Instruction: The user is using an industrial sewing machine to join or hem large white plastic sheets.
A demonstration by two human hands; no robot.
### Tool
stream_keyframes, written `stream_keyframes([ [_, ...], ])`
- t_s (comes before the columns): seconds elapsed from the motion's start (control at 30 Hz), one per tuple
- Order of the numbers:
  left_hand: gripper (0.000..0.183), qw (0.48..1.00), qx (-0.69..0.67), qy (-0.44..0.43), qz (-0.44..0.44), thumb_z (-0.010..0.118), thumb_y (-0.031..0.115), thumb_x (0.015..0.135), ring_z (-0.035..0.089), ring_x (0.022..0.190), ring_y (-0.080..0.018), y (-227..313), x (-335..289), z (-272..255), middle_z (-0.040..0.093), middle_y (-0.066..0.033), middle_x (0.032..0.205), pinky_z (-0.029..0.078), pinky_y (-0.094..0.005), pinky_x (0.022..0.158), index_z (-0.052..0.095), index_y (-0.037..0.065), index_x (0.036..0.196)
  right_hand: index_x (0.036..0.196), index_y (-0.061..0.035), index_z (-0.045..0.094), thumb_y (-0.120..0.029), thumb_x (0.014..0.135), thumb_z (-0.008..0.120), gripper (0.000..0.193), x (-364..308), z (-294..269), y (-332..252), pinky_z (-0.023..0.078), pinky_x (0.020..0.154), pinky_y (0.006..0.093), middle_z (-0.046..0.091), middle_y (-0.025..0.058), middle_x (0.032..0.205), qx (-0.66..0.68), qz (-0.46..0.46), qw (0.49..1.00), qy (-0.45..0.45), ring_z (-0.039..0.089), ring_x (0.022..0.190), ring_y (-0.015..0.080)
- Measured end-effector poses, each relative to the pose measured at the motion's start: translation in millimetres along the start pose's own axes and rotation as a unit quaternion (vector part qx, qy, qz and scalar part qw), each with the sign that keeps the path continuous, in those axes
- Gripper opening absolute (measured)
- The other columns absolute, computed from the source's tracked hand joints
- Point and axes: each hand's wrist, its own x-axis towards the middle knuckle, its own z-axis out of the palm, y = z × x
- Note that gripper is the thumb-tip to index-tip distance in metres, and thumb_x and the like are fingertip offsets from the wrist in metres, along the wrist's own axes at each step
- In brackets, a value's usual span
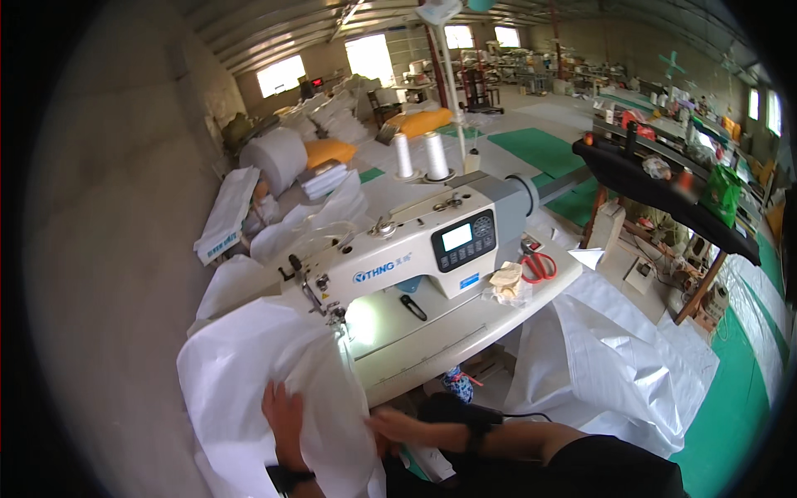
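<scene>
A large white woven plastic sheet (249, 365) hangs over the left end of a sewing machine (390, 257), with its edge under the needle area, lit by the lamp. My left hand (285, 415) lies on the sheet with its fingers stretched out, a fold partly beside it. At the sheet's right edge, below the table's front, is my right hand (398, 426); its fingers are closed at that edge, though the fingertips are partly hidden. A small black thread snipper (413, 308) lies on the machine bed, and red-handled scissors (538, 266) rest at its right end.
Two white thread cones (435, 156) stand behind the machine. More white sheeting (606, 357) is heaped on the right. A black-topped bench (664, 187) stands farther right. A bare wall (108, 249) runs along the left, with rolls and bundles (274, 158) by it.
</scene>
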Motion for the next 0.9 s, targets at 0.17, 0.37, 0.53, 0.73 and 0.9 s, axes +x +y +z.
stream_keyframes([
  [0.17, 0.038, 0.988, 0.054, -0.089, -0.115, 0.067, 0.027, 0.077, 0.047, 0.116, -0.0346, 53, -44, -64, 0.054, -0.0145, 0.121, 0.032, -0.0517, 0.098, 0.063, 0.010, 0.110, 0.107, -0.0010, 0.057, -0.042, 0.094, 0.041, 0.046, 4, -11, 106, 0.051, 0.055, 0.0343, 0.067, 0.0155, 0.097, 0.076, 0.116, 0.988, -0.066, 0.066, 0.067, 0.0232],
  [0.37, 0.036, 0.986, -0.012, -0.151, -0.067, 0.063, 0.026, 0.078, 0.048, 0.115, -0.0360, 5, -12, -55, 0.057, -0.0162, 0.117, 0.033, -0.0464, 0.101, 0.064, 0.011, 0.110, 0.122, -0.0049, 0.055, -0.029, 0.087, 0.058, 0.042, 151, 7, 131, 0.047, 0.085, 0.0333, 0.059, 0.0160, 0.119, -0.197, -0.416, 0.887, 0.021, 0.061, 0.100, 0.0213],
  [0.53, 0.045, 0.926, -0.006, -0.372, -0.059, 0.051, 0.035, 0.081, 0.047, 0.118, -0.0347, -19, 61, -77, 0.052, -0.0195, 0.125, 0.037, -0.0374, 0.099, 0.061, 0.004, 0.112, 0.121, -0.0046, 0.055, -0.029, 0.088, 0.058, 0.041, 153, 47, 94, 0.047, 0.085, 0.0332, 0.059, 0.0155, 0.119, -0.134, -0.131, 0.975, -0.117, 0.061, 0.100, 0.0209],
  [0.73, 0.053, 0.892, -0.066, -0.431, -0.117, 0.052, 0.038, 0.082, 0.043, 0.123, -0.0338, -31, 118, -63, 0.043, -0.0195, 0.136, 0.036, -0.0333, 0.100, 0.057, 0.000, 0.118, 0.120, -0.0043, 0.055, -0.029, 0.088, 0.058, 0.041, 145, 10, 102, 0.047, 0.085, 0.0330, 0.059, 0.0150, 0.118, -0.127, -0.055, 0.986, -0.096, 0.060, 0.100, 0.0205],
  [0.9, 0.053, 0.924, -0.117, -0.359, -0.057, 0.055, 0.039, 0.084, 0.037, 0.129, -0.0302, -95, 121, -15, 0.037, -0.0139, 0.142, 0.031, -0.0371, 0.104, 0.055, 0.005, 0.124, 0.120, -0.0041, 0.056, -0.029, 0.088, 0.057, 0.040, 188, 11, 96, 0.047, 0.085, 0.0329, 0.060, 0.0145, 0.117, -0.142, -0.099, 0.984, -0.034, 0.060, 0.100, 0.0202],
])
